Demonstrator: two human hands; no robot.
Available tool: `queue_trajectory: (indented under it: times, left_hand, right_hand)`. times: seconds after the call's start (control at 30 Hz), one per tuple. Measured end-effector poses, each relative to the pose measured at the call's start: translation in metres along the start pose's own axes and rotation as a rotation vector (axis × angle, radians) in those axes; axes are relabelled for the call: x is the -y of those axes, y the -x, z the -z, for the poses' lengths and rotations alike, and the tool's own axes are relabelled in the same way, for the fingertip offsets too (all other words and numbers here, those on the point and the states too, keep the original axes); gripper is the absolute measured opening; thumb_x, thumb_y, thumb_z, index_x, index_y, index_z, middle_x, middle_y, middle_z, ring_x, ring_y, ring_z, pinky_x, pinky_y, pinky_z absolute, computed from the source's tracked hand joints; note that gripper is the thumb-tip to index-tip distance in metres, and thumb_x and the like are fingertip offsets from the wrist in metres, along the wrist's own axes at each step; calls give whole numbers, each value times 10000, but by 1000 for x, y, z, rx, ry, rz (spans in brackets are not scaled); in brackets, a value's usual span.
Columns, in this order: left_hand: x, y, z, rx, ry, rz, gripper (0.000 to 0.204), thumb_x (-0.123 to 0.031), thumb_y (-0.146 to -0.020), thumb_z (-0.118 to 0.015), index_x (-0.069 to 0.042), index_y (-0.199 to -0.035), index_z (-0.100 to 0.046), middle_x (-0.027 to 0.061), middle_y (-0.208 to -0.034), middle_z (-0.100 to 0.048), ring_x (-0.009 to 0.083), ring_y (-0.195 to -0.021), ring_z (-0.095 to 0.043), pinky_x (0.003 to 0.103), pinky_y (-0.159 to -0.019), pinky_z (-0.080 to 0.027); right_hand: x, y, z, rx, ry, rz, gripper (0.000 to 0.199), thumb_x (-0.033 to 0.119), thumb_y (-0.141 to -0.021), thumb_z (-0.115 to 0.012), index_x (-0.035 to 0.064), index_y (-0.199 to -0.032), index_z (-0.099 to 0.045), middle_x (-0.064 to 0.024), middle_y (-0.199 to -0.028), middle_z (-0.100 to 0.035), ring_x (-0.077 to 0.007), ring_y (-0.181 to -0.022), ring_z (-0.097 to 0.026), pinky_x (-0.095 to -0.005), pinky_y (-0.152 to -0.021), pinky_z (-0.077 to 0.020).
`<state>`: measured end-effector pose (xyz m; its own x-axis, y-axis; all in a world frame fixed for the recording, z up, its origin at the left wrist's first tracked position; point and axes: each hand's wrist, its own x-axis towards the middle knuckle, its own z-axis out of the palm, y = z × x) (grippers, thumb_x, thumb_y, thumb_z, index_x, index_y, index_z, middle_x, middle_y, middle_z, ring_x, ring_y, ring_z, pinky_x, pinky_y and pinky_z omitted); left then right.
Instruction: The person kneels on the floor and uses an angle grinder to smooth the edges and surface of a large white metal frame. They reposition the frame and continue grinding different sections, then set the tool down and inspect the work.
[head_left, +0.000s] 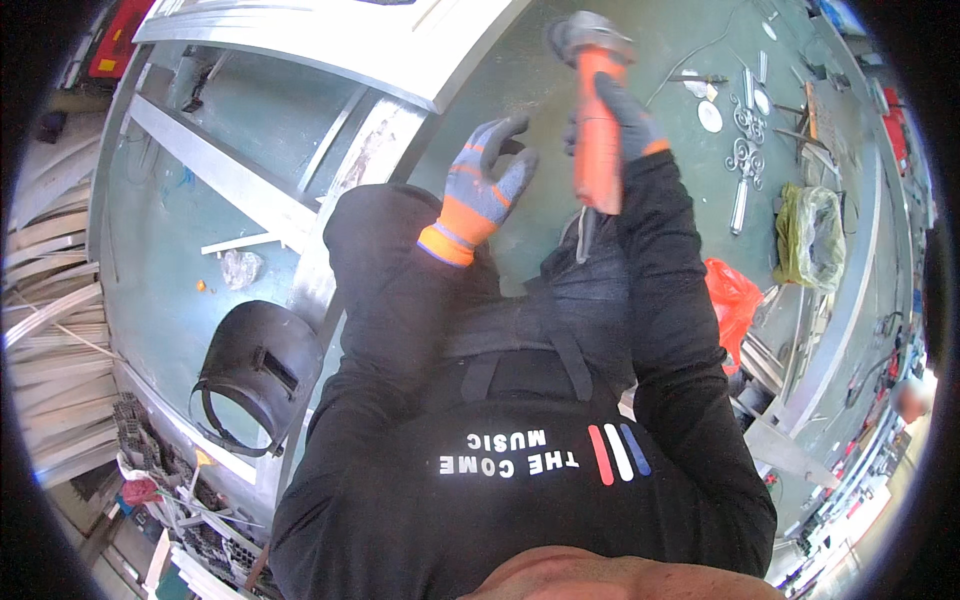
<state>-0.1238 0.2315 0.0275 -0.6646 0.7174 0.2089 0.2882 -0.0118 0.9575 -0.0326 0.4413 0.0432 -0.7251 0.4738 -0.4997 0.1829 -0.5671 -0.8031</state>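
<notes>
An orange angle grinder (598, 150) stands nearly upright in the view, with its dark head at the far end. My right hand (632, 118), in a grey and orange work glove, is wrapped round its body. To the left, my left hand (482, 188) wears a matching glove and is raised with nothing in it. Its fingers are apart and slightly curled, short of the grinder. Just beyond the left hand lies the corner of a large white metal panel (440, 60), resting over a metal frame (215, 165).
A black welding mask (255, 370) sits at lower left. Long metal strips (60, 330) are stacked along the left side. Scroll-shaped ornaments (745, 155), a yellow-green sack (792, 235) and a red plastic bag (733, 300) lie on the right. A thin cable (690, 55) crosses the floor.
</notes>
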Motion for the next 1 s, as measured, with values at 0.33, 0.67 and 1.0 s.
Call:
queue_trajectory:
  times: [0.33, 0.67, 1.0]
  left_hand:
    - [29, -36, 66, -505, 16, 29, 298, -144, -975, -587, -9, -1237, -631, 119, -1203, -652, 204, -1092, -612, 335, -969, -474]
    - [50, -94, 50, 166, -1509, 105, 874, -491, -921, -581, -86, -1585, -184, 154, -1651, -165, 371, -1524, -130, 474, -1241, -116]
    - [24, -57, 32, 271, -1502, 155, 999, -461, -869, -642, 30, -1566, -122, 233, -1641, -113, 385, -1527, -97, 462, -1247, -97]
  right_hand:
    - [-35, 24, 113, -162, -658, 336, 785, 399, -723, -760, 70, -1369, -460, -174, -1110, -595, -344, -948, -637, -495, -858, -560]
    - [-26, 23, 137, -235, -776, 355, 708, 293, -664, -744, 111, -1309, -516, -170, -1005, -602, -374, -877, -617, -509, -797, -541]
    - [-13, 18, 153, -281, -789, 546, 636, 319, -671, -700, 125, -1253, -532, -110, -1108, -592, -351, -872, -621, -498, -768, -553]
